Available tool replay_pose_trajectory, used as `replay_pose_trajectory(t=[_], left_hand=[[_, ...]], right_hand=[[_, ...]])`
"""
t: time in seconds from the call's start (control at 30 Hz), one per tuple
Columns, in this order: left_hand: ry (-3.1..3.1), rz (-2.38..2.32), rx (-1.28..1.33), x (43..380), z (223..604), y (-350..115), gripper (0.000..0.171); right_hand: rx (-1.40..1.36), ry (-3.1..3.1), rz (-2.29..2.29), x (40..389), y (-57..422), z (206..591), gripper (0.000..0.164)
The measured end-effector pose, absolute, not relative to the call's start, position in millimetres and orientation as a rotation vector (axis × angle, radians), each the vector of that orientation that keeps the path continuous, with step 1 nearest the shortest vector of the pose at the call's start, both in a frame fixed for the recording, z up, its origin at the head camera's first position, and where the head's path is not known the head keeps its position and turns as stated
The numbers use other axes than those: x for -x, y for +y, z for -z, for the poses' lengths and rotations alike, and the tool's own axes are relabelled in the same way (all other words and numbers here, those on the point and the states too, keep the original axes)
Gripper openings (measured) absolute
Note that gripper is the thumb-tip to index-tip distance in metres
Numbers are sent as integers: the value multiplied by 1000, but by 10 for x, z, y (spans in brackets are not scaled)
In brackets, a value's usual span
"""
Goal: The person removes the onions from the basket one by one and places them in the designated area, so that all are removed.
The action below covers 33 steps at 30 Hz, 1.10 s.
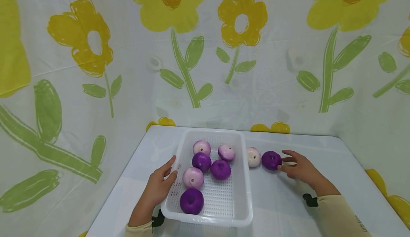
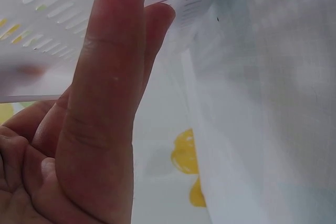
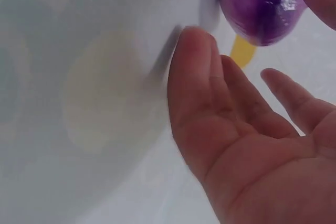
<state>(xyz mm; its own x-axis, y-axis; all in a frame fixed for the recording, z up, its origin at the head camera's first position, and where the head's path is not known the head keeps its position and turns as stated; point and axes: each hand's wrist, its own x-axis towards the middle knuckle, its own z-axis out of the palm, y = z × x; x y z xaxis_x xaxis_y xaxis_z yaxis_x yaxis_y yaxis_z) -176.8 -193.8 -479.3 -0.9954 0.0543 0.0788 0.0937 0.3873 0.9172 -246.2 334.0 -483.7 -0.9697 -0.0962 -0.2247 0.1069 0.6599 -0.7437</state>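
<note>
A white slotted plastic basket [image 1: 241, 180] holds several purple and pale pink-white onions, among them a dark purple onion [image 1: 192, 201] near its front. My left hand [image 1: 159, 184] is at the basket's left side, thumb and fingers extended; in the left wrist view the thumb [image 2: 107, 93] stands before the slotted wall. Whether it touches the wall, I cannot tell. Right of the basket, a purple onion [image 1: 271, 160] lies on the table beside a whitish onion [image 1: 254, 157]. My right hand [image 1: 299, 167] is at that purple onion's right side, its fingers spread and not curled round it.
The white table [image 1: 282, 201] reaches back to a hanging cloth [image 1: 272, 105] printed with yellow flowers and green stems. More of this cloth stands along the left and right sides. The basket's raised rim borders its onions.
</note>
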Motion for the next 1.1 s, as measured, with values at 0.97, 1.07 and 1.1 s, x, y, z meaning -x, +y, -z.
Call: replay_pose_trajectory(t=[0.97, 1.07, 1.1], left_hand=[[-2573, 1717, 138, 1759, 4796, -1934, 59], [-2574, 1708, 134, 1765, 4807, -1933, 59], [-2573, 1708, 136, 1768, 4811, -1933, 59]], right_hand=[[1061, 2777, 1017, 2398, 1994, 3700, 51], [1149, 2714, 953, 2419, 1820, 3593, 51], [1174, 2691, 942, 2432, 1766, 3568, 51]])
